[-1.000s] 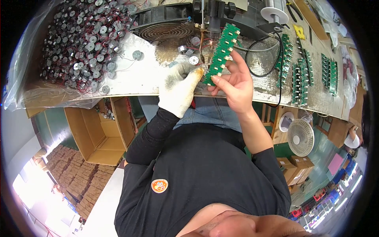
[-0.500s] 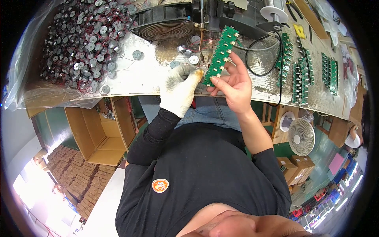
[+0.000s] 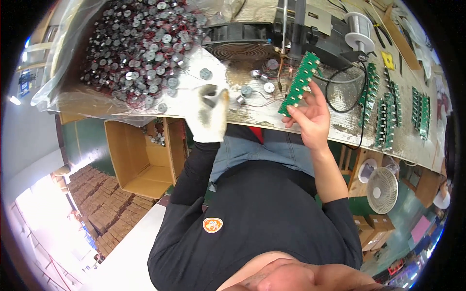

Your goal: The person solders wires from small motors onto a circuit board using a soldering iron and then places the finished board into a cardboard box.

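My bare right hand (image 3: 314, 122) pinches the lower end of a long green circuit board (image 3: 299, 83), a strip with pale small parts along it, tilted above the table's near edge. In a stained white glove, my left hand (image 3: 206, 119) is over the table to the left of the board. Its thumb and forefinger are apart, and I see nothing between them. Just beyond the glove lies a loose small round motor (image 3: 206, 73). Between my hands rest several more small motors (image 3: 246, 90) with thin wires.
A large heap of small motors (image 3: 145, 53) in clear plastic fills the table's left. A black fan (image 3: 238, 34) and a solder wire spool (image 3: 359, 39) stand at the back. More green boards (image 3: 386, 121) lie right, near a black cable (image 3: 328, 97). Below is an open cardboard box (image 3: 145, 160).
My left hand has moved left, away from the board and toward the motor heap, its thumb and forefinger parting. My right hand still holds the board. The whole view has shifted.
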Available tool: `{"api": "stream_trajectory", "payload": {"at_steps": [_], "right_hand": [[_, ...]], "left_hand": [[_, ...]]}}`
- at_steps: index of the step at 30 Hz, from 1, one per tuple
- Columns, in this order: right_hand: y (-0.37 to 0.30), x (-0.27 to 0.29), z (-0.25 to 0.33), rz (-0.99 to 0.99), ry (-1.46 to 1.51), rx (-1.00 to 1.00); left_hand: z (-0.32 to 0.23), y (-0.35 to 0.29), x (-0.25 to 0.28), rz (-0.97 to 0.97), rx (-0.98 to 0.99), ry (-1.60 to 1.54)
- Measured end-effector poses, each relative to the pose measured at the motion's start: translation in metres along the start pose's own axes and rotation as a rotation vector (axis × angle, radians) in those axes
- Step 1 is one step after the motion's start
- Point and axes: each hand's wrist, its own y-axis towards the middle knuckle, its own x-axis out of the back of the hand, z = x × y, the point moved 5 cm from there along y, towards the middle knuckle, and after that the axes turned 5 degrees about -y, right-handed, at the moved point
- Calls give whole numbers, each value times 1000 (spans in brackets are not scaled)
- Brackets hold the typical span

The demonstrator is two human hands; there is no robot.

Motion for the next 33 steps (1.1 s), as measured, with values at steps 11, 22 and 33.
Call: {"api": "stream_trajectory", "payload": {"at_steps": [11, 22, 33], "right_hand": [[0, -3, 0, 19, 2, 7], [0, -2, 0, 36, 31, 13], [0, -2, -1, 19, 31, 23]], "left_hand": [[14, 44, 18, -20, 236, 308], [41, 67, -1, -130, 236, 5], [26, 72, -6, -96, 51, 55]]}}
